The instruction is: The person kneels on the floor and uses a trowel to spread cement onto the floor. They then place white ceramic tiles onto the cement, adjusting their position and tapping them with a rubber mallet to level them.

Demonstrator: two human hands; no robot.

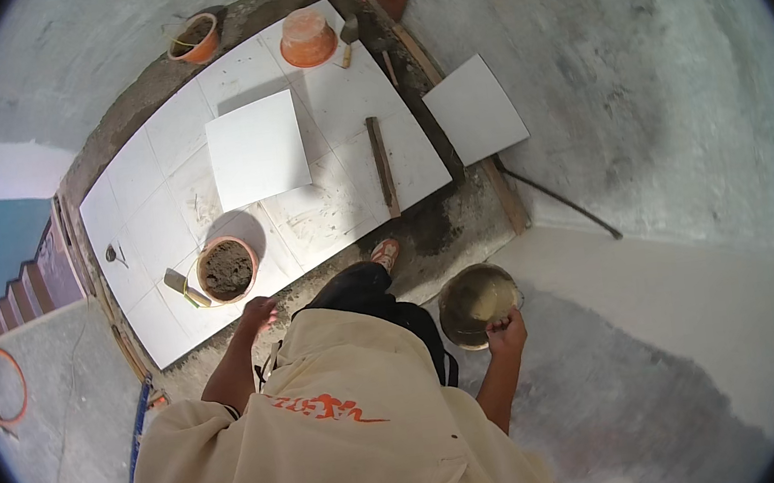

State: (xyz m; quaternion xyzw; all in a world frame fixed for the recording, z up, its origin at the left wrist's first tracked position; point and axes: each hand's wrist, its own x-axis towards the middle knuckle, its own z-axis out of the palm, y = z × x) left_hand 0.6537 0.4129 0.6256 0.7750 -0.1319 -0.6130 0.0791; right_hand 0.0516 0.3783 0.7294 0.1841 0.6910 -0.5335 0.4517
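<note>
- Two hands, both on the near side of the central tile (256,142): left hand (263,312), right hand (506,331).
- Two loose white tiles: the central tile and a second tile (475,110) to its right.
- Three orange buckets: an overturned bucket (308,38) beyond the central tile, a far bucket (205,49) beyond and left, a near bucket (256,269) on its near side.
- One dark basin (455,302), near side, right.
- Two trowels: near trowel (175,281), far trowel (349,30).
- One black rod (562,199), right.
- One orange hoop (22,388), far left.
</note>
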